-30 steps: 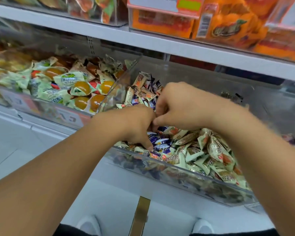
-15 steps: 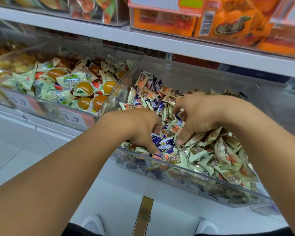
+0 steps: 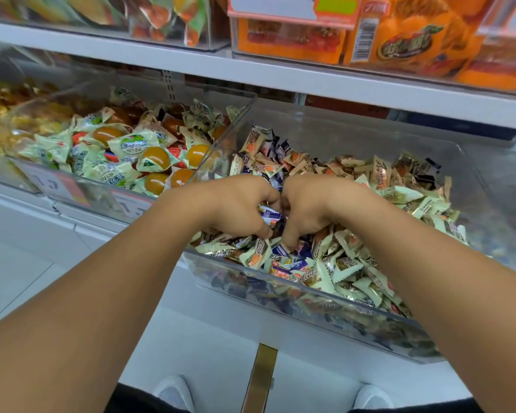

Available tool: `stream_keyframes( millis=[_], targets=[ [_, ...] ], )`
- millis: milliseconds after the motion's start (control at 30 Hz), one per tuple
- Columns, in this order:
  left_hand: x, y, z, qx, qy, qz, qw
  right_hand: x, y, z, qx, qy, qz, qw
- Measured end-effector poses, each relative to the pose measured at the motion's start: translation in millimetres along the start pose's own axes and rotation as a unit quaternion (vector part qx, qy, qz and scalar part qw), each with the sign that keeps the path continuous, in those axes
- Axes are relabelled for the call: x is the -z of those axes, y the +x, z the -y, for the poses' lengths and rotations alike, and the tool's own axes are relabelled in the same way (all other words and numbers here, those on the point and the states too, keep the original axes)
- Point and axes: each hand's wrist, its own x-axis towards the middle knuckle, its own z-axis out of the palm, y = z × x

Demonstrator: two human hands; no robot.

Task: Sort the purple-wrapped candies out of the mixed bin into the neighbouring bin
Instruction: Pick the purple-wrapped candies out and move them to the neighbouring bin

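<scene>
Since the earlier frame, both hands have been drawn together over the mixed bin [image 3: 474,186]. The neighbouring bin [image 3: 236,120] on the left shows no purple-wrapped candies [image 3: 283,250]; many are left mixed in. A purple-white candy [image 3: 270,216] is gripped by the curled left hand [image 3: 239,207]; what the curled right hand [image 3: 307,207] holds cannot be told.

left hand [image 3: 236,205] gripping purple candy [image 3: 270,215], mixed bin [image 3: 310,305]

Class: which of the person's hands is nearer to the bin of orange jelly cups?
Left. The left hand works by the mixed bin's wall bordering the jelly cup bin; the right hand lies just beyond it, farther away.
</scene>
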Motion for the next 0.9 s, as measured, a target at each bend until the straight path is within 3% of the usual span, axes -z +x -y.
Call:
stream_keyframes(
  millis=[200,433,600,733,900],
  targets=[
    [3.7,-4.0,1.7,0.006,-0.082,-0.046,0.996,19.5,-10.7,-27.1,0.011,0.202,-0.025,0.979],
    [4.5,-4.6,-4.4,0.008,-0.227,-0.082,0.971,9.4,-16.9,-50.2,-0.019,0.449,-0.098,0.888],
    [4.1,-4.9,-11.6,0.03,-0.392,-0.094,0.915,7.6,-20.3,-47.7,-0.009,0.643,-0.085,0.761],
    [8.2,-4.9,-14.8,0.071,-0.522,-0.097,0.845,8.4,-20.9,-40.6,-0.023,0.655,-0.082,0.751],
    [6.6,-4.6,-15.4,0.118,-0.564,-0.089,0.813,8.8,-15.6,-38.8,-0.033,0.668,-0.076,0.739]
  ],
)
